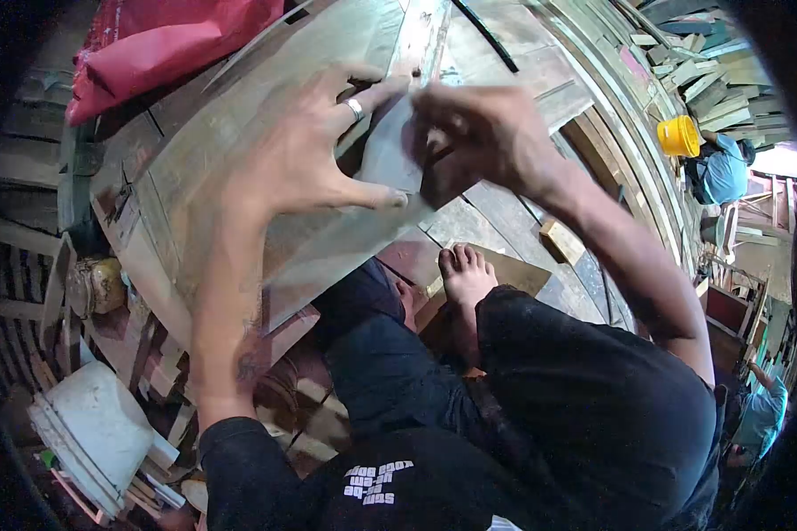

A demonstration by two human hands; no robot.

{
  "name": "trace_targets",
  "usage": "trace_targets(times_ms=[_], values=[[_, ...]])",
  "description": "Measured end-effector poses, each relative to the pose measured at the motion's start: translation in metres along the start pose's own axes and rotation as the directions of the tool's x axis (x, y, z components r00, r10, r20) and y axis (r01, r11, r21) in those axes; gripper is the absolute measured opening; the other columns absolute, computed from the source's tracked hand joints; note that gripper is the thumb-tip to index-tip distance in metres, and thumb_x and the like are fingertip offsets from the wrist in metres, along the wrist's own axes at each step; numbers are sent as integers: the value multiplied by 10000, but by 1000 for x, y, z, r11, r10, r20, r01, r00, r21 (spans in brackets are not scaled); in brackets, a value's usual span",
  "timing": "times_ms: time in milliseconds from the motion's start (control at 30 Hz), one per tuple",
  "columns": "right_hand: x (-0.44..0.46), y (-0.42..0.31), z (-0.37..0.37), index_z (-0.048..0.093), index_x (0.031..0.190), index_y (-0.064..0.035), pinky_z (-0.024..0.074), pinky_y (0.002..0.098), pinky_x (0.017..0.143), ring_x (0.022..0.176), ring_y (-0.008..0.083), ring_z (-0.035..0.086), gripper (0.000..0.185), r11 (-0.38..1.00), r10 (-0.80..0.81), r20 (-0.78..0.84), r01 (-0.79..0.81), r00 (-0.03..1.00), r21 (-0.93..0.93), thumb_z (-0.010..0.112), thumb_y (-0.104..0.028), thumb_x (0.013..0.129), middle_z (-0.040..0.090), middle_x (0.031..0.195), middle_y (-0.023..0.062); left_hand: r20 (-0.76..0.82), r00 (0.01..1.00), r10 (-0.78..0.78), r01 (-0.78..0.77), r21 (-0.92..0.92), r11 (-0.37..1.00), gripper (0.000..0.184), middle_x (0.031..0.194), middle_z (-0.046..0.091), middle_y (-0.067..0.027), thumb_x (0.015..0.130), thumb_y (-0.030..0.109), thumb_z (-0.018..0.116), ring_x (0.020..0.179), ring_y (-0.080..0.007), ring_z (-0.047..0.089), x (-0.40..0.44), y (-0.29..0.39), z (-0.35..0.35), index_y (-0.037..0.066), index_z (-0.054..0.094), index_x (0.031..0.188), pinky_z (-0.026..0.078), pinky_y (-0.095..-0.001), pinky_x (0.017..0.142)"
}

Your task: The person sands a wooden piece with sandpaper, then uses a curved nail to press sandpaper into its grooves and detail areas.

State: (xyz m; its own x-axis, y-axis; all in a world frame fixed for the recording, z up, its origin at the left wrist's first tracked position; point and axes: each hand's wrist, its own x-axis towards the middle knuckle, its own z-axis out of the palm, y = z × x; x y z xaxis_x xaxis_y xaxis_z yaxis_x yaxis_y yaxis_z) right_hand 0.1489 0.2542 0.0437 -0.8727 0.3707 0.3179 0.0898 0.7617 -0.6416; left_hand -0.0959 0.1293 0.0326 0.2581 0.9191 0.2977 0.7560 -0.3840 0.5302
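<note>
A wide pale wooden panel (305,257) lies across the floor in front of me. My left hand (314,150), with a ring on one finger, is spread over it, thumb and fingers apart. To its right, my right hand (478,133) is curled above the panel's right part, its fingers bent together and blurred. Whatever it may hold is hidden. Between the hands shows a light grey, smooth surface (385,150). A pale strip (421,35) runs away from the fingertips toward the top. My bare foot (468,276) rests below the panel's edge.
Red cloth (168,53) lies at the upper left. A white container (97,429) stands at the lower left. A small wood block (561,242) sits right of my foot. Long boards and stacked wood line the right, where a person (726,168) is near a yellow bucket (678,136).
</note>
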Motion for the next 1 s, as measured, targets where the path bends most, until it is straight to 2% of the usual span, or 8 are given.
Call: trace_targets(times_ms=[400,467,600,633,800,867,933,1000], values=[[-1,-22,8,708,1153,-67,618,371,685,782,191,758,460,972,-165,155,188,974,-143,884,-14,732,758,875,78,-10,999,51,-51,12,999,1094,1474,544,-172,594,397,987,1368,-378,568,2,1,0,105,579,1567,463,-480,1161],[4,-20,-1,727,1104,-127,630,408,732,815,247,794,412,988,123,161,-137,979,77,869,-144,717,787,901,80,23,1000,-12,12,-17,1000,1079,1484,538,-176,597,372,982,1372,-378,567,0,4,-1,104,584,1563,466,-475,1163],[0,-9,16,735,1156,-147,619,432,739,827,330,776,396,1000,-31,-24,31,999,-7,828,-154,772,777,910,104,-42,999,28,-30,-44,999,1041,1492,547,-145,651,407,962,1375,-372,543,1,-4,3,168,574,1587,459,-494,1166],[-2,-17,17,730,1197,-75,610,346,685,811,140,753,437,987,-141,74,146,987,-73,866,14,791,748,890,66,-26,999,23,-24,-23,999,1041,1491,546,-149,650,412,963,1375,-378,543,1,-2,3,168,576,1585,460,-493,1166],[16,0,7,731,1180,-79,596,350,684,744,175,700,540,988,-40,-5,39,999,-146,926,-30,680,730,871,64,-19,1000,-8,7,-44,999,1041,1473,541,-162,648,426,964,1356,-380,552,0,0,3,155,583,1578,465,-486,1163],[9,-17,5,749,1231,-191,617,430,729,791,365,748,531,995,-3,88,11,996,-98,883,-190,717,768,901,126,-32,999,21,-22,-21,1000,1038,1471,541,-162,651,430,963,1350,-380,556,-1,-3,5,155,583,1577,471,-484,1157],[3,-18,20,743,1234,-191,626,410,749,814,344,761,512,974,-185,89,195,979,-119,861,-158,737,774,920,112,-42,998,44,-44,0,999,1035,1469,541,-162,654,434,963,1344,-380,560,2,-2,3,155,584,1576,478,-483,1151],[6,-17,4,736,1282,-204,629,404,773,829,324,776,604,1000,16,186,-11,982,-25,887,-170,698,785,932,99,10,999,-37,37,-83,996,1055,1480,522,-159,632,385,988,1403,-369,534,0,2,3,117,582,1568,454,-468,1182]])
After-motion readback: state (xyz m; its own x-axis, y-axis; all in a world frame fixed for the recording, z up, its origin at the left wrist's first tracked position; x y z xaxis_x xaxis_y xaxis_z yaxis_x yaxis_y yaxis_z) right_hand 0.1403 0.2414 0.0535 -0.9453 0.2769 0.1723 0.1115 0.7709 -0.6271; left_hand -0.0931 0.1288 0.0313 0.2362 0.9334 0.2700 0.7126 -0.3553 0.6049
